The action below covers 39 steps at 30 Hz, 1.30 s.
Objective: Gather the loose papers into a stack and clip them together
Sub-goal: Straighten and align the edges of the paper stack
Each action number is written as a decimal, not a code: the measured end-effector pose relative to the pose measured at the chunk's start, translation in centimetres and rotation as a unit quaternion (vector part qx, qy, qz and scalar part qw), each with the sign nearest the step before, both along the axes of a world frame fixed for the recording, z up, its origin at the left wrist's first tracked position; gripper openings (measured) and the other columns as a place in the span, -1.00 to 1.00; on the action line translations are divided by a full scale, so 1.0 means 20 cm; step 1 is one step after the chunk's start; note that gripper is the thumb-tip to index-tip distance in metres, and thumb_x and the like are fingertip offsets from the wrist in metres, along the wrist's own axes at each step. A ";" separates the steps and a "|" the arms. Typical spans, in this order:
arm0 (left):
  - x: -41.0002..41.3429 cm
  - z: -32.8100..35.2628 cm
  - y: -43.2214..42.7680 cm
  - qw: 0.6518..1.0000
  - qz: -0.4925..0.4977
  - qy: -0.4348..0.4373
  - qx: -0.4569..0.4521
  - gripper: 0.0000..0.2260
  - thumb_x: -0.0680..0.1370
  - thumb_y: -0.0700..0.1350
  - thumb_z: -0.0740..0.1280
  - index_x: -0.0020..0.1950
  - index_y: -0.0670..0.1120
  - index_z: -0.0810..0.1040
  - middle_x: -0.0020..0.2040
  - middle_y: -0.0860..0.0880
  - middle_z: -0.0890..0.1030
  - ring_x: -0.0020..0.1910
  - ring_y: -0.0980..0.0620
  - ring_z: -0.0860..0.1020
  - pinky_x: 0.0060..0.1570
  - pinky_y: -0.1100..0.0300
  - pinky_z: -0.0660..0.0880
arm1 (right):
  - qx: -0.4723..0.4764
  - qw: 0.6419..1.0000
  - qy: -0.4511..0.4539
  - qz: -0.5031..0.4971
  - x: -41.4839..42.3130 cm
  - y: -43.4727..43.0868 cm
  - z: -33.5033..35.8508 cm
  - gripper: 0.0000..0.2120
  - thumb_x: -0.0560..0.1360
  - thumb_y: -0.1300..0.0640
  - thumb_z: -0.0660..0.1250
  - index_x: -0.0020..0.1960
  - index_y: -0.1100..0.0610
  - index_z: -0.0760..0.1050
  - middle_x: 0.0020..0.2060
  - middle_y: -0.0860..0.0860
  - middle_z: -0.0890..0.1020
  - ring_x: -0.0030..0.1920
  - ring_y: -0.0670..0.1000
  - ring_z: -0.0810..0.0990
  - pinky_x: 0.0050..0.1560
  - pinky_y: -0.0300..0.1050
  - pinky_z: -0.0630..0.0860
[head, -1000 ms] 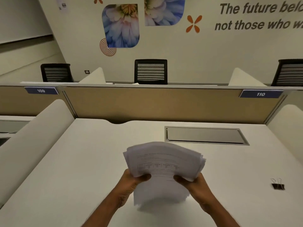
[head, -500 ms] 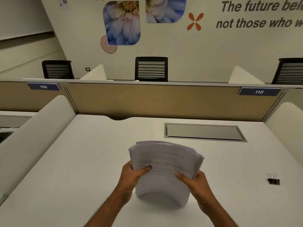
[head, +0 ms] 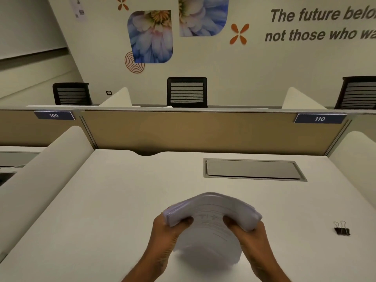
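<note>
The left hand (head: 173, 231) is closed on the left edge of the paper stack (head: 211, 218), thumb on the printed top sheet and fingers hidden beneath. The right hand (head: 247, 236) grips the right edge the same way, thumb over the top, the rest of its fingers out of sight under the sheets. Between them the stack is bowed upward into an arch, raised over the near middle of the white desk (head: 105, 210); its lower edge appears to reach down toward the desk surface, though the blur there makes contact hard to judge.

The risk sits in that arch. At the left edge the sheets look fanned and uneven, so they are probably not yet squared; if either thumb eases while the paper is bent, the spring in the sheets could throw the loose ones out and scatter them across the desk. Pressing the bow harder could crease the pages.

The black binder clip (head: 342, 230) lies alone on the desk at the near right, well apart from the stack. Fetching it will likely mean freeing the right hand, leaving one hand to keep an unaligned stack together, which is when sheets could slide. Clipping before the edges are flush would lock the misalignment in.
</note>
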<state>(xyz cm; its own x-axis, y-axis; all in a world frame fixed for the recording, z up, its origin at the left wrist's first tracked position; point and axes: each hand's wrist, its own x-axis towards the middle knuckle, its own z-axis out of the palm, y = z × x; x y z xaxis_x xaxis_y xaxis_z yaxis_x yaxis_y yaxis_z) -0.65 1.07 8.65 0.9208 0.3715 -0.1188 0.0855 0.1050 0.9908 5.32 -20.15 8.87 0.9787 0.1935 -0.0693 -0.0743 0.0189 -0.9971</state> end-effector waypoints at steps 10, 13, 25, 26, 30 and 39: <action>0.02 0.00 -0.01 0.999 0.024 -0.006 0.021 -0.75 0.33 -0.04 0.55 0.00 0.03 0.75 -0.07 0.01 0.76 -0.10 0.10 0.68 -0.06 0.18 0.56 | -0.007 0.999 0.006 -0.039 -0.01 0.03 -0.01 -0.76 0.45 0.26 0.52 0.01 -0.05 0.70 -0.11 -0.13 0.77 -0.09 -0.10 0.74 -0.03 -0.01 0.66; 0.03 -0.01 -0.01 0.999 0.011 0.006 0.030 -0.77 0.31 0.00 0.54 -0.05 0.03 0.75 -0.11 -0.03 0.76 -0.15 0.09 0.67 -0.11 0.20 0.54 | -0.042 0.999 0.010 -0.031 0.00 0.03 -0.03 -0.78 0.46 0.27 0.52 0.01 -0.02 0.72 -0.10 -0.08 0.78 -0.09 -0.06 0.75 -0.03 0.02 0.68; 0.03 -0.10 -0.05 0.990 0.014 0.077 0.118 -0.87 0.41 -0.08 0.51 -0.11 0.14 0.75 -0.03 -0.01 0.79 -0.06 0.14 0.73 -0.12 0.14 0.64 | -0.113 0.990 0.074 -0.028 -0.02 0.02 -0.12 -0.95 0.45 0.16 0.54 -0.15 0.02 0.72 -0.24 -0.03 0.78 -0.12 0.06 0.75 -0.08 0.09 0.67; 0.02 -0.11 -0.05 0.990 0.016 0.101 0.094 -0.94 0.42 -0.04 0.52 -0.13 0.05 0.75 -0.07 -0.08 0.78 -0.08 0.04 0.73 -0.10 0.02 0.64 | -0.114 0.990 0.078 -0.022 -0.02 0.00 -0.16 -0.96 0.44 0.13 0.55 -0.13 0.03 0.71 -0.24 -0.05 0.78 -0.10 0.08 0.75 -0.07 0.08 0.66; 0.04 -0.08 0.01 0.995 0.014 0.099 -0.019 -0.89 0.52 -0.13 0.51 -0.03 -0.16 0.75 -0.06 -0.18 0.77 -0.04 -0.15 0.72 0.00 -0.01 0.62 | -0.148 0.982 0.106 0.044 -0.04 -0.14 -0.27 -0.31 0.10 -0.40 0.57 -0.19 0.24 0.67 -0.36 -0.08 0.68 -0.29 -0.06 0.59 -0.21 -0.12 0.46; 0.04 -0.11 0.07 0.909 0.062 0.103 -0.400 -0.57 0.48 -0.34 0.41 0.36 -0.22 0.56 0.22 -0.29 0.68 0.15 -0.26 0.68 0.03 -0.23 0.66 | 0.207 0.923 0.322 -0.031 -0.02 -0.17 -0.24 -0.81 0.54 0.34 0.34 0.14 0.20 0.57 0.01 0.17 0.72 0.04 0.23 0.64 -0.05 0.11 0.68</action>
